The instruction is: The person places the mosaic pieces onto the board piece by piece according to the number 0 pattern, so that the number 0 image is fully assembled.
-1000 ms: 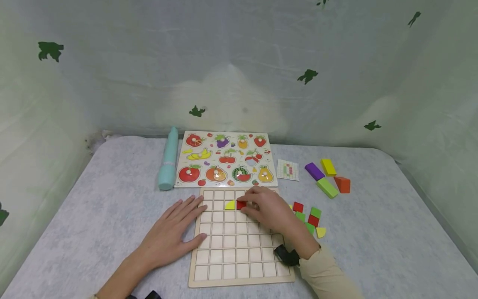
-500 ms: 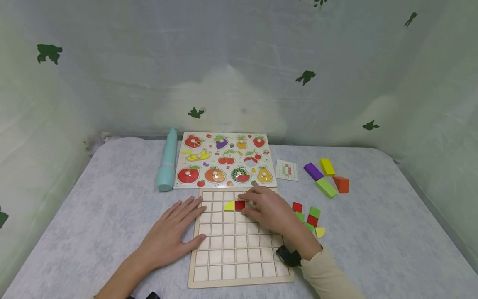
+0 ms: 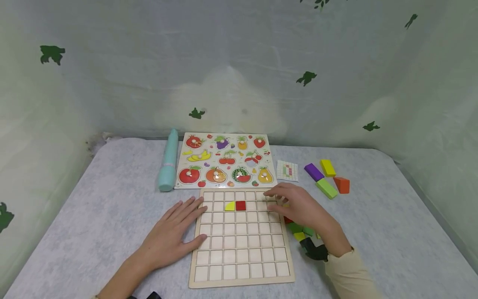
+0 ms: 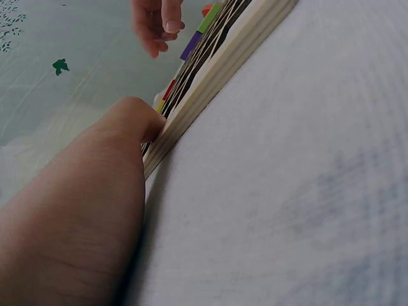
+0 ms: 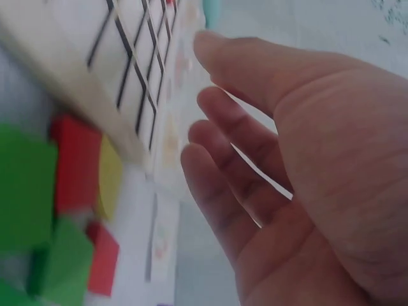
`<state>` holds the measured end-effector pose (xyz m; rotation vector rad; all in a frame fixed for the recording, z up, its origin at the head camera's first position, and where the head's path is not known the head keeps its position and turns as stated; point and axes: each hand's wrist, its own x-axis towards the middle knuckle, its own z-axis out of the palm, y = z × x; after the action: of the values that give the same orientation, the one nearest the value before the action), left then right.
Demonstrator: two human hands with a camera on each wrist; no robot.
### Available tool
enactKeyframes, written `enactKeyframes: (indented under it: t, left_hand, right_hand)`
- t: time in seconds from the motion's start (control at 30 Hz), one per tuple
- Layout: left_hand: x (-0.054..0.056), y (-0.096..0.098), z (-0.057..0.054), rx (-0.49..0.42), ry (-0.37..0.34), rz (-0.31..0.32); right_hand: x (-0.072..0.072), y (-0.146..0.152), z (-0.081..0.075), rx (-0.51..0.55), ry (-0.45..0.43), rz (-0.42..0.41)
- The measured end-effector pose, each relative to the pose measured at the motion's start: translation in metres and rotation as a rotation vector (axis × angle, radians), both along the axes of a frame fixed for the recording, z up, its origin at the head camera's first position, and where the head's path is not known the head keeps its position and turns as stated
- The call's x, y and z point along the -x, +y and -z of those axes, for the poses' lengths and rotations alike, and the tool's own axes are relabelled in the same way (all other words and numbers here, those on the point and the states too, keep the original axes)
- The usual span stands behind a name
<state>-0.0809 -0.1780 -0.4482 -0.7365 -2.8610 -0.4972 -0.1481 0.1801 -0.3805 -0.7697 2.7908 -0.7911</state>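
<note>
A wooden grid board (image 3: 242,285) lies flat on the table. In its second row sit a yellow quarter-round piece (image 3: 230,206) and, right beside it, a red square piece (image 3: 240,205). My left hand (image 3: 169,234) rests with spread, straight fingers on the board's left edge; its thumb touches the rim in the left wrist view. Over the board's upper right edge hovers my right hand (image 3: 298,207), fingers relaxed and nothing between them. Partly hidden under that hand are loose pieces, among them a red block (image 5: 76,164) and a green block (image 5: 25,188).
Behind the grid board lies a fruit knob puzzle (image 3: 227,161), with a teal tapered cylinder (image 3: 169,162) to its left. A small pattern card (image 3: 287,170) is to its right. Farther right are purple (image 3: 314,171), yellow (image 3: 328,167), green (image 3: 326,188) and orange (image 3: 342,185) blocks.
My right hand has let go of the red square piece, which stays in the grid beside the yellow one, and has moved right toward the loose pieces. The left hand has stayed put.
</note>
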Motion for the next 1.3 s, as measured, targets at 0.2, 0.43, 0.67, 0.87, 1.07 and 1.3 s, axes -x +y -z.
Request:
enactKeyframes:
  t: [0.2, 0.43, 0.67, 0.87, 1.07, 1.3]
  left_hand:
    - [0.0, 0.001, 0.0, 0.002, -0.008, -0.003]
    - [0.0, 0.001, 0.001, -0.001, 0.009, -0.004]
    - [0.0, 0.001, 0.0, 0.004, -0.003, -0.004]
    - [0.0, 0.0, -0.001, -0.001, 0.0, 0.0]
    - [0.0, 0.0, 0.001, -0.018, 0.051, 0.013]
    - [0.0, 0.0, 0.001, -0.014, 0.054, 0.009]
  right_hand:
    - [0.007, 0.021, 0.002, -0.009, -0.025, 0.026]
    - [0.013, 0.041, 0.009, -0.001, -0.024, 0.011]
    - [0.014, 0.051, 0.013, -0.027, -0.066, -0.002]
    - [0.018, 0.05, 0.016, -0.066, -0.099, 0.065]
    - [0.022, 0.052, 0.018, -0.09, -0.097, 0.103]
    - [0.021, 0.048, 0.019, -0.116, -0.047, 0.129]
